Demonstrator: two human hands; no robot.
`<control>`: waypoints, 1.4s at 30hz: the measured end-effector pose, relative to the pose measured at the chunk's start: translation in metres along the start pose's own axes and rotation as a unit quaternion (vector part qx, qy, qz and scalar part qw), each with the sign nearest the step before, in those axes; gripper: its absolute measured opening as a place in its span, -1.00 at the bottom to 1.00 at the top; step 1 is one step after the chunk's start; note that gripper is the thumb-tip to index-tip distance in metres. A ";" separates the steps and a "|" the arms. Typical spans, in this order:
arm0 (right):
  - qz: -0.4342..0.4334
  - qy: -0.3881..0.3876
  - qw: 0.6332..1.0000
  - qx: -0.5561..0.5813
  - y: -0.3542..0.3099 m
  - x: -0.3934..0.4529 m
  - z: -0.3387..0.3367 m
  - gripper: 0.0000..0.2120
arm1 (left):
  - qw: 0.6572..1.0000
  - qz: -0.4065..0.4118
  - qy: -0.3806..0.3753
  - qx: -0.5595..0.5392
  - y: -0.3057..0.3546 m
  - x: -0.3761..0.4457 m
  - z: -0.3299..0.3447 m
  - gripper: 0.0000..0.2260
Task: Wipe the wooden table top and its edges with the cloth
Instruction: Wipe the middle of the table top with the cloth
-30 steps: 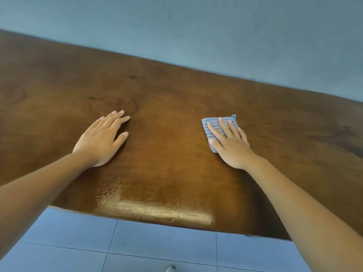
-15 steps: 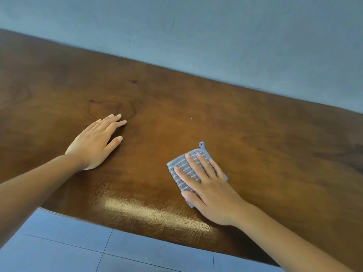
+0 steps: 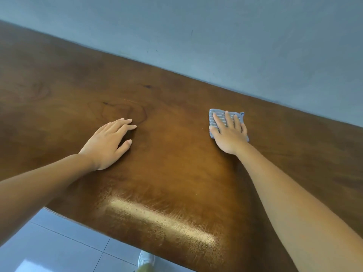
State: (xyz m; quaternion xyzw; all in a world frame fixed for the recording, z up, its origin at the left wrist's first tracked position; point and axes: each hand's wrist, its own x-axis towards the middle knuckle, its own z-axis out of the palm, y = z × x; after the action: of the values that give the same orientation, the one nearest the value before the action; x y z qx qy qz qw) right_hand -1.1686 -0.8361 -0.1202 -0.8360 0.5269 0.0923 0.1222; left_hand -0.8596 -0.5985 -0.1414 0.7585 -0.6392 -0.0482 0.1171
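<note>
Blue-grey wall [image 3: 235, 36] backs the dark wooden surface [image 3: 176, 154] you lean over, with pale floor tiles [image 3: 59, 248] below its near edge. Your right hand [image 3: 229, 134] presses flat, fingers straight and spread, on the striped blue cloth [image 3: 213, 117] toward the far edge. Your left hand [image 3: 107, 143] rests flat on bare wood, well apart from it, fingers straight and holding nothing. A shoe [image 3: 146, 261] shows below.
</note>
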 end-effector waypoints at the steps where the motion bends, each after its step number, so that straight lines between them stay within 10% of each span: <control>1: 0.030 -0.002 0.999 0.010 -0.009 0.005 -0.001 -0.45 | 1.000 -0.014 0.009 -0.005 0.004 0.003 0.000 -0.58; 18: -0.232 -0.002 0.971 -0.057 0.008 -0.072 0.024 -0.48 | 0.999 -0.023 -0.015 -0.042 0.096 0.130 0.032 -0.46; 34: 0.116 0.021 0.992 0.040 -0.003 0.114 -0.029 -0.44 | 1.000 -0.013 0.007 0.011 0.098 0.129 0.044 -0.41; 42: -0.121 -0.012 0.991 -0.048 0.006 0.088 -0.020 -0.46 | 1.000 -0.010 0.003 0.010 0.098 0.129 0.044 -0.41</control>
State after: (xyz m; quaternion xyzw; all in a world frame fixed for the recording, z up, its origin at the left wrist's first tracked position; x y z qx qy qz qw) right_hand -1.1361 -0.9202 -0.1271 -0.8971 0.4157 0.1124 0.0982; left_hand -0.9403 -0.7452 -0.1508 0.7663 -0.6316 -0.0409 0.1105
